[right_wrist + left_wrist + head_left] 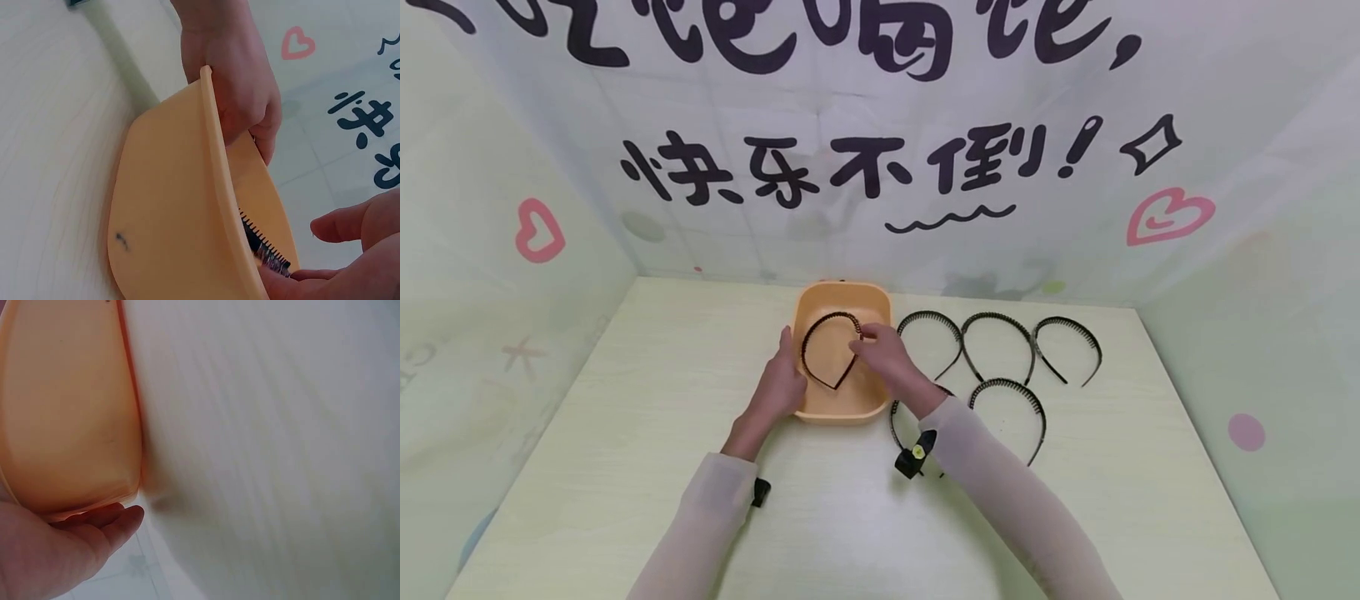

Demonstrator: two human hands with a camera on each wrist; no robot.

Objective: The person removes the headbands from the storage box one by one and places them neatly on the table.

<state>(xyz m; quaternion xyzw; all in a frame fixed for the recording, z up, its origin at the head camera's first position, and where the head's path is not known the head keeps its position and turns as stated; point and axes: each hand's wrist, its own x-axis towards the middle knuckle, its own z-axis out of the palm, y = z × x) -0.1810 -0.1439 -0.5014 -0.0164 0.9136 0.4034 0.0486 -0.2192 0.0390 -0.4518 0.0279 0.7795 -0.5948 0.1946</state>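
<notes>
An orange plastic bin (837, 408) stands on the table with a black toothed headband (806, 354) inside it. My left hand (779, 382) grips the bin's left side, the hand reaching over the rim in the right wrist view. My right hand (886, 354) is at the bin's right side, its fingertips inside by the headband. From the right wrist, the thumb (340, 224) stands apart from the fingers, which touch or nearly touch the toothed band (265, 247). The bin's near wall hides part of those fingers.
To the right of the bin, several similar black headbands lie in two rows, including a back middle one (997, 316) and a front one (1037, 408). My right forearm partly covers the front row. A printed cloth (820, 242) hangs behind the table (647, 375) and along both sides.
</notes>
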